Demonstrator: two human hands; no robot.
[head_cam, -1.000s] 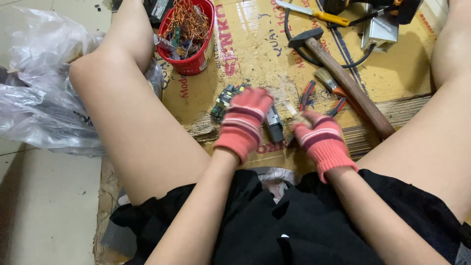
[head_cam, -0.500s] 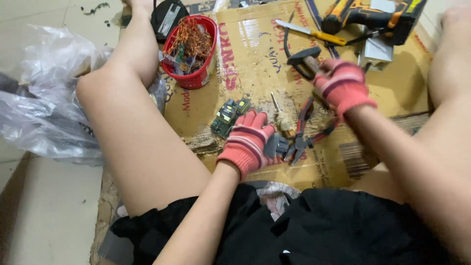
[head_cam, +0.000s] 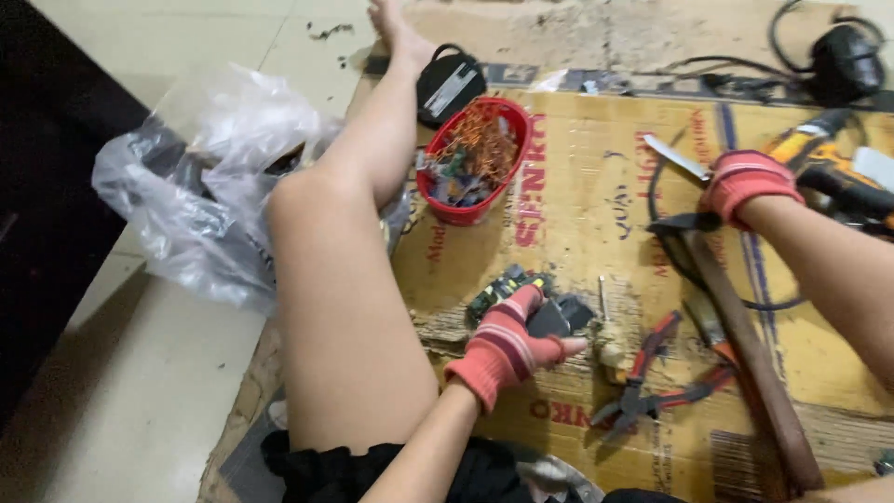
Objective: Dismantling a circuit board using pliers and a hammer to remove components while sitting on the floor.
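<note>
Notably, left hand point(head_cam: 507, 346) fingers gripped dark part point(head_cam: 557, 317) at centre; right hand point(head_cam: 745, 186) closed over hammer point(head_cam: 745, 345) head, upper right. Firmer low grip advisable.

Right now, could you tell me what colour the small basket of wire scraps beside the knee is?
The basket is red, seen clearly in the head view.
</note>
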